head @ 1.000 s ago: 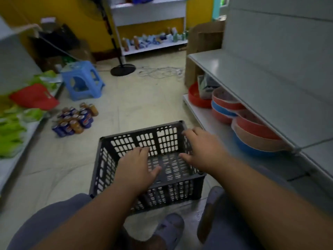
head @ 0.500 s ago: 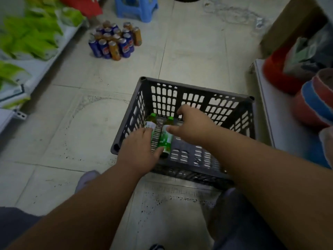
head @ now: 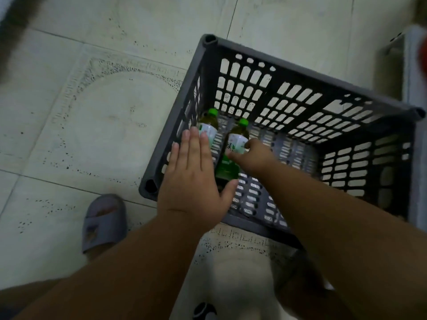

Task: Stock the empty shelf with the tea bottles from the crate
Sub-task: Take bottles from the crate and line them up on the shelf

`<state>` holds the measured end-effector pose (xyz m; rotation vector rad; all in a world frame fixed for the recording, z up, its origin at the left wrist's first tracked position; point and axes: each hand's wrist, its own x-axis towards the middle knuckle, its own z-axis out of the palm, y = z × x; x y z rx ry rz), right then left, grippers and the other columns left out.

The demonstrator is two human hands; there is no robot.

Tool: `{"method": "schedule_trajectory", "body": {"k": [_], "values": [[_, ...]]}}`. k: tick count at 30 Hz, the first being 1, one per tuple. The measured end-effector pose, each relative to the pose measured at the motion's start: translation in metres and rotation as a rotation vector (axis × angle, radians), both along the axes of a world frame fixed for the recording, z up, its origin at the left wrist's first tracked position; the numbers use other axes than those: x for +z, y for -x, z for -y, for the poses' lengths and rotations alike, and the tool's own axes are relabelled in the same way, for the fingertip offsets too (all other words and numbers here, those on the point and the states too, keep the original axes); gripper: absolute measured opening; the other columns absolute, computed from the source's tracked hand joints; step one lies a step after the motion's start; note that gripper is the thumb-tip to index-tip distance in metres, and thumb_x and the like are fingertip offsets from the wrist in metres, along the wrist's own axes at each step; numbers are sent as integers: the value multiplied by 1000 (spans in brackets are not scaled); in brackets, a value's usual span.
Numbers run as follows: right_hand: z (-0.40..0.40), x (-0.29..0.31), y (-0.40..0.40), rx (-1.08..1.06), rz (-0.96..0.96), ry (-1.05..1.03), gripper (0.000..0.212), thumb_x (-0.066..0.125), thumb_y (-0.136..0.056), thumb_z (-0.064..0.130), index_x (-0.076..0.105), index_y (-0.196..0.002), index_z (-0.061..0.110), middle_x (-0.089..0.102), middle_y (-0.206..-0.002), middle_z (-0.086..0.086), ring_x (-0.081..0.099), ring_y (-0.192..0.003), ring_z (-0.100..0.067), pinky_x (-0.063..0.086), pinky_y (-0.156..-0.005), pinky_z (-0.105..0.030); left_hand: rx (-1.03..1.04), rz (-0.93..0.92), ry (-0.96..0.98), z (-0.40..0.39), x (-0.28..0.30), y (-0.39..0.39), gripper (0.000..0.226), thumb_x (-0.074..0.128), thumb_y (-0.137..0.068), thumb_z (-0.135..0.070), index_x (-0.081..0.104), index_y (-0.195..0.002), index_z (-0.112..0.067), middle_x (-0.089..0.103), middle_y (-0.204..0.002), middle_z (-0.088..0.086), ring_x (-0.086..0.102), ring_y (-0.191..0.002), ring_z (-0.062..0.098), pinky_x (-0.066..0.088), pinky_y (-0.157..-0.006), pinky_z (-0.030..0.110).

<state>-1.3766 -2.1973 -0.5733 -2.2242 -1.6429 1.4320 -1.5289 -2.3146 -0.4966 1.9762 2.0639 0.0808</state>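
A dark grey slatted crate (head: 312,72) stands on the tiled floor, seen from above. Two tea bottles with green caps lie side by side on its bottom at the left. My left hand (head: 194,179) is flat with fingers stretched out, over the lower part of the left tea bottle (head: 209,122), holding nothing. My right hand (head: 251,155) reaches into the crate and curls its fingers round the label of the right tea bottle (head: 235,139). The rest of the crate's bottom is bare. The shelf board above is out of view.
A grey slipper (head: 104,222) on my foot rests on the floor left of the crate. The low shelf's pale edge (head: 413,88) runs along the crate's right side, with a blurred red shape (head: 424,56) on it. Tiled floor spreads to the left.
The view has tilted down onto the crate. Both hands have gone deeper inside, and my right hand has closed round the right bottle while my left has spread over the left one.
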Motion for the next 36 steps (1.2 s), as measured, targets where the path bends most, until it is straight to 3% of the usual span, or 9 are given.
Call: {"method": "schedule_trajectory", "body": {"k": [3, 8, 12, 14, 17, 22, 28, 32, 36], "values": [[-14, -29, 2, -74, 10, 68, 60, 80, -76, 55, 54, -111, 14, 64, -96, -3, 66, -82, -19, 47, -54, -26, -30, 5, 29, -2, 2, -1, 100, 20, -90, -69, -7, -156, 2, -7, -164, 23, -10, -152, 33, 4, -123, 49], [-29, -71, 20, -201, -131, 182, 102, 87, -69, 53, 38, -146, 6, 57, -135, -19, 61, -117, -35, 55, -95, -48, -47, -11, 85, -2, 1, 0, 102, 15, -89, -73, -9, -156, 1, -12, -164, 22, -15, -152, 31, 4, -123, 49], [-39, -91, 10, -273, -122, 190, 65, 90, -72, 36, 54, -120, 10, 68, -108, -12, 69, -85, -25, 61, -72, -40, -53, -2, 99, -2, 0, 0, 101, 13, -90, -73, -12, -155, 1, -14, -164, 22, -17, -151, 31, 2, -123, 49], [-39, -89, 4, -287, -126, 170, 65, 91, -71, 30, 53, -120, 10, 66, -106, -12, 67, -82, -25, 57, -57, -34, -54, 3, 101, -2, 0, 0, 101, 12, -90, -73, -14, -154, 0, -16, -163, 21, -19, -151, 30, 0, -123, 48], [-36, -80, -4, -307, -242, 160, 70, 89, -71, 18, 49, -128, 7, 65, -115, -16, 69, -92, -32, 61, -68, -43, -53, 12, 112, -1, 0, 1, 102, 13, -89, -74, -14, -155, -1, -15, -164, 20, -18, -151, 29, -2, -124, 46], [-30, -23, -14, -309, -499, 234, 65, 82, -75, 5, 50, -131, 15, 69, -109, -12, 72, -84, -26, 57, -51, -30, -56, -26, 126, -2, -3, 2, 100, 10, -89, -75, -12, -153, -2, -8, -164, 21, -10, -152, 31, 2, -124, 46], [-11, 89, -33, -136, -629, 133, 48, 68, -78, -7, 56, -118, 17, 72, -100, -10, 71, -93, -29, 56, -75, -40, -45, 27, 287, -3, 15, 3, 117, 0, -72, -88, -18, -154, -7, -16, -164, 15, -16, -151, 24, -3, -124, 41], [14, 171, -59, -150, -810, 85, 47, 72, -75, 7, 58, -118, 19, 71, -104, -13, 68, -103, -35, 54, -91, -50, -75, 217, 220, 11, 68, -15, 124, 21, -68, -93, -5, -160, -14, -2, -168, 7, -2, -153, 19, 10, -124, 42], [62, 243, -83, -132, -928, -123, 46, 84, -70, 31, 65, -111, 20, 74, -100, -10, 71, -98, -33, 55, -92, -53, 18, 493, 52, 45, 130, -55, 106, 52, -76, -81, 18, -159, -25, 27, -163, 0, 27, -147, 18, 25, -114, 36]]}}
